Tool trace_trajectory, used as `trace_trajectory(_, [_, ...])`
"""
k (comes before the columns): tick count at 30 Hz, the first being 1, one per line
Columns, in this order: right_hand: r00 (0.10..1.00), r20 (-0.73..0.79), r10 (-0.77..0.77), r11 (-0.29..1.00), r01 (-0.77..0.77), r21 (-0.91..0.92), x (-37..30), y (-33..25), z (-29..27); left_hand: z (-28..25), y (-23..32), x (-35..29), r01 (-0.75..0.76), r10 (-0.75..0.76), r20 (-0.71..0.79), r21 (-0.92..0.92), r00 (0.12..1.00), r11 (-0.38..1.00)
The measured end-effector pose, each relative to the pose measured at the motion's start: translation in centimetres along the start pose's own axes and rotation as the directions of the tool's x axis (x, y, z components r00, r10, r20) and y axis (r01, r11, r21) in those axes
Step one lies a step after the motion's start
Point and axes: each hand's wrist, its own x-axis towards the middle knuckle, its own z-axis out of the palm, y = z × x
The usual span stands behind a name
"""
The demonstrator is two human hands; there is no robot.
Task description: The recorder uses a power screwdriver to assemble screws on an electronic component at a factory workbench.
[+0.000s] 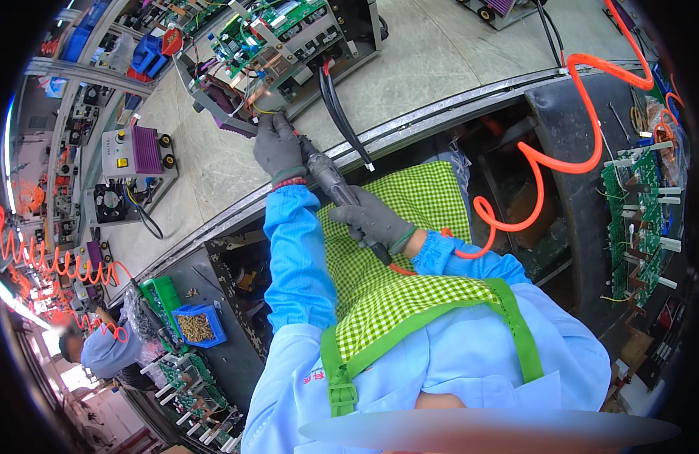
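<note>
My right hand, in a dark grey glove, is closed round the body of a dark air screwdriver. An orange air hose joins its lower end, and its bit points up toward the work. My left hand, also gloved, is at the front of an opened electrical unit, beside the screwdriver's nose. Its fingers are drawn together at the purple-and-grey panel; what they pinch is hidden. Green circuit boards, copper parts and thin wires show inside the unit. A thick black cable hangs from it over the bench edge.
The coiled orange hose runs across the right side. A finished-looking purple and white unit stands left on the bench. A blue bin of screws sits lower left. Circuit boards stand at right. Another person is at far left.
</note>
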Motion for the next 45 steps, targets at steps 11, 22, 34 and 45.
trace_trajectory(11, [0.998,0.059,-0.005,0.989,-0.003,0.146,-0.2,0.0,1.4,0.1,1.3,1.7,0.016,-0.036,0.075,0.255,0.997,0.967])
trace_trajectory(22, [0.998,0.06,-0.007,0.994,0.0,0.113,-0.1,0.0,1.7,0.1,1.2,1.7,0.023,-0.052,0.076,0.335,0.996,0.942])
trace_trajectory(34, [0.998,0.052,0.022,0.998,-0.025,0.059,0.4,-0.2,1.5,0.3,1.5,2.2,0.049,-0.088,0.092,0.365,0.992,0.93])
trace_trajectory(45, [0.998,0.056,0.033,0.996,-0.038,0.084,0.0,-0.6,1.6,0.1,1.9,2.1,0.063,-0.108,0.108,0.354,0.988,0.933])
